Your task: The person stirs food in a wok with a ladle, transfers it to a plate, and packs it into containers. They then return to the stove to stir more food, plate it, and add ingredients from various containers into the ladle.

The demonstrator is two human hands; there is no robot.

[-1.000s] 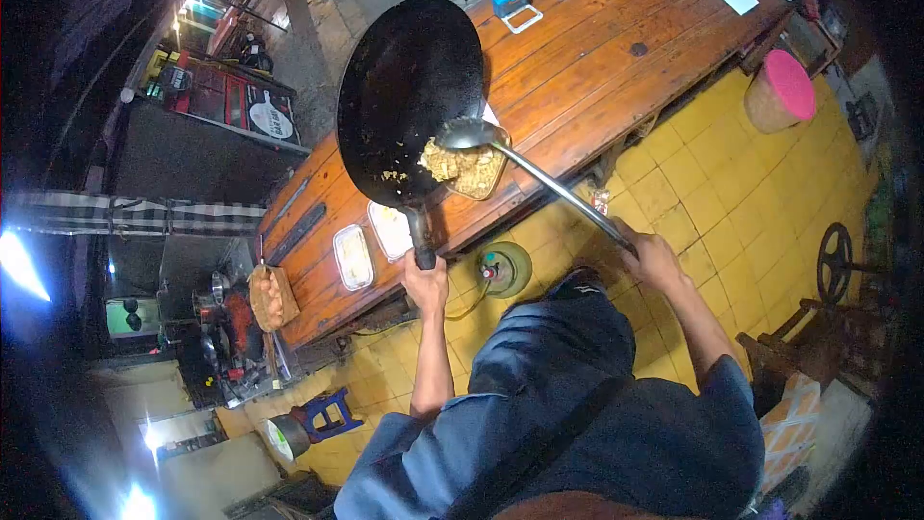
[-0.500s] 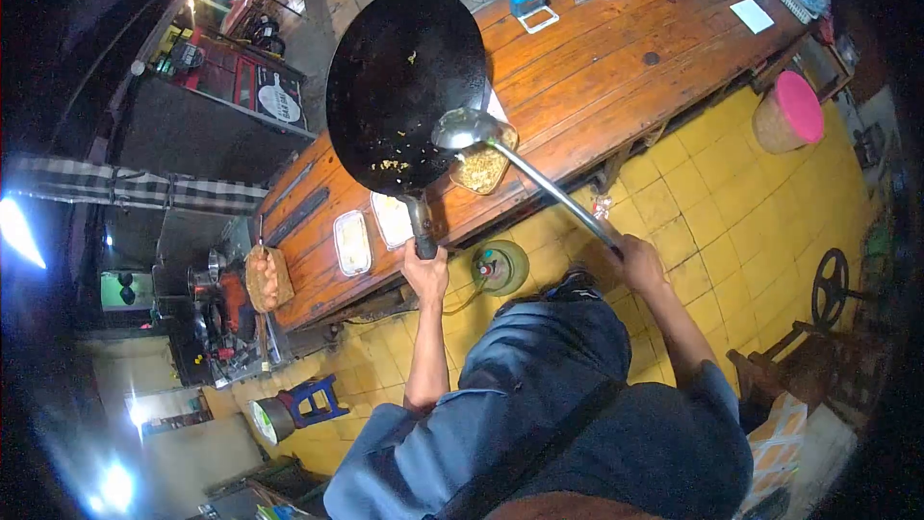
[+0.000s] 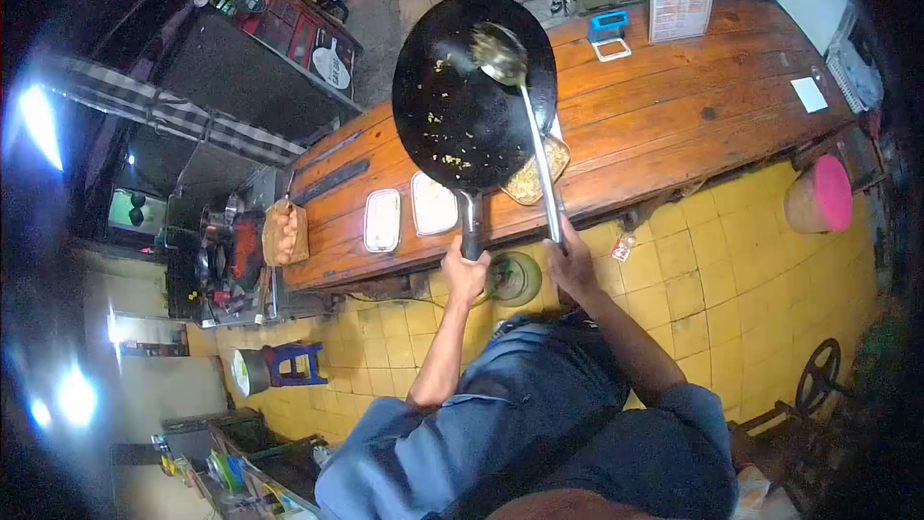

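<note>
Left hand (image 3: 469,274) clenched on the wok (image 3: 462,106) handle over the table (image 3: 674,116); right hand (image 3: 571,265) grips the ladle (image 3: 500,56), bowl inside the wok's far side. Wok half covers the rice parcel (image 3: 535,181); two trays (image 3: 382,220) left, gas cylinder (image 3: 517,279) below.

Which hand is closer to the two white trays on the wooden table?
Left. The left hand holds the wok by its handle, just beside the white trays; the right hand, holding the ladle, is on the far side of that handle, farther away.
</note>
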